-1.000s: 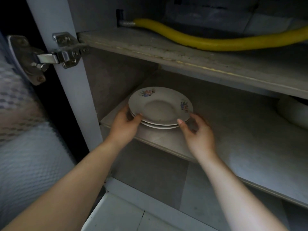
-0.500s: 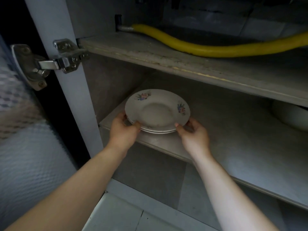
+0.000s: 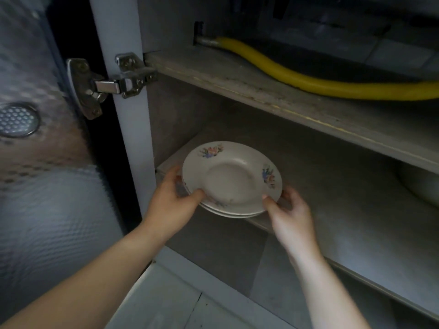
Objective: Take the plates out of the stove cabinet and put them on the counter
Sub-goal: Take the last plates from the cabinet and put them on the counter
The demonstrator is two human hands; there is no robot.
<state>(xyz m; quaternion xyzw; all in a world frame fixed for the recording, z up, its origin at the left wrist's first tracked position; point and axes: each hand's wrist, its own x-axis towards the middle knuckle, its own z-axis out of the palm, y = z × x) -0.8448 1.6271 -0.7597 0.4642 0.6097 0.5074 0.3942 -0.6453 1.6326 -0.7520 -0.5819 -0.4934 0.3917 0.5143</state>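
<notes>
At the frame's centre, the left hand (image 3: 171,202) and right hand (image 3: 290,213) each gripped the stacked plates (image 3: 231,179) by opposite rims.

The plates (image 3: 231,179) are cream-white. The top one has two small flower sprigs on its rim in pink, blue-violet and green. The hose (image 3: 297,79) is bright yellow with a silver-grey end fitting. The upper shelf (image 3: 237,81) and the lower shelf (image 3: 356,222) are both a mottled dull grey. The hinge (image 3: 114,81) is shiny silver metal, set on a pale grey-white cabinet post (image 3: 133,150). The door (image 3: 47,198) shows a fine dotted grid, blue-grey with a brownish band.
</notes>
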